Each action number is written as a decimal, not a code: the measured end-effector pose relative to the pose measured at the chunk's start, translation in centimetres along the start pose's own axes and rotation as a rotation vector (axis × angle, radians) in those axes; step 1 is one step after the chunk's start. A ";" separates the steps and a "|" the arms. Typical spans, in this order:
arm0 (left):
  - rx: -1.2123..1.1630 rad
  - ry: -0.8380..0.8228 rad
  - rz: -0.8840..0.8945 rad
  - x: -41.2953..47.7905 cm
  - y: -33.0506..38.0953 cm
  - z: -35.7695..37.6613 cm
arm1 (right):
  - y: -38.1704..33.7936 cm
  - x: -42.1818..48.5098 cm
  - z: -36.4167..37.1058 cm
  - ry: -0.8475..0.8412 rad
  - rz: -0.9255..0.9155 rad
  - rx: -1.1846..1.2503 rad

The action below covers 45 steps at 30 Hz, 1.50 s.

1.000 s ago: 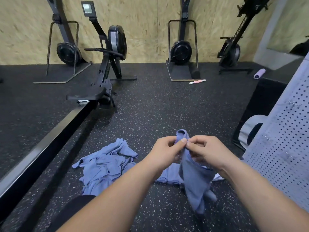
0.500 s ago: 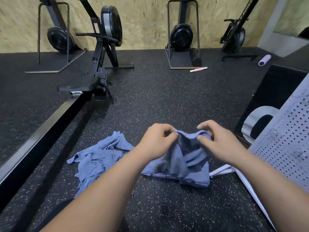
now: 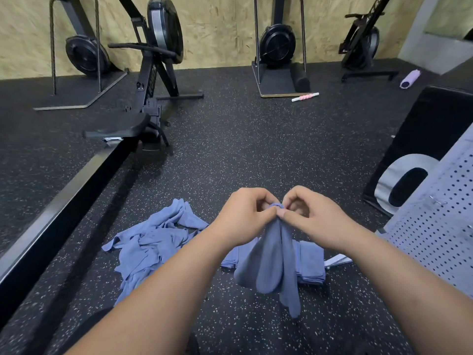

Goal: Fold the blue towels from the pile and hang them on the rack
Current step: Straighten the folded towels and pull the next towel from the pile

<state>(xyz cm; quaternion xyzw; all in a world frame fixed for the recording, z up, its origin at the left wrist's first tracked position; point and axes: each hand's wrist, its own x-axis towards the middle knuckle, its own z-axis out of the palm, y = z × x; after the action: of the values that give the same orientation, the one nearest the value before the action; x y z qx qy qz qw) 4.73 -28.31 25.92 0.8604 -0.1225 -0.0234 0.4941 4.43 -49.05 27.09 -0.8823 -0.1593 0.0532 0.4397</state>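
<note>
A blue towel (image 3: pixel 273 260) hangs in front of me, bunched at its top edge. My left hand (image 3: pixel 243 216) and my right hand (image 3: pixel 312 216) both pinch that top edge, fingertips touching each other. A loose pile of crumpled blue towels (image 3: pixel 151 247) lies on the floor to the left. Behind the hanging towel sits a flat stack of folded blue towels (image 3: pixel 311 262). A white perforated rack panel (image 3: pixel 435 231) leans at the right edge.
The black rail of a rowing machine (image 3: pixel 76 196) runs along the left, its seat further back. More rowers stand upright against the wooden wall. A black box (image 3: pixel 419 139) with a white figure stands at the right. A pink roller (image 3: pixel 304 96) lies on the speckled floor.
Half a second ago my hands held the towel's top edge spread apart. They have come together, and the towel now hangs bunched and narrow.
</note>
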 end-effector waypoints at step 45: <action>0.214 0.053 0.115 -0.1 0.7 0.4 | 0.9 -0.5 -1.6 0.135 -0.118 -0.041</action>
<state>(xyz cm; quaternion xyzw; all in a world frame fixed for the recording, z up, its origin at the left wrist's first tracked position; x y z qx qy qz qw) 4.40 -28.93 26.30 0.9002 -0.1601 0.0410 0.4030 4.57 -50.98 27.31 -0.8818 -0.1820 -0.0358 0.4336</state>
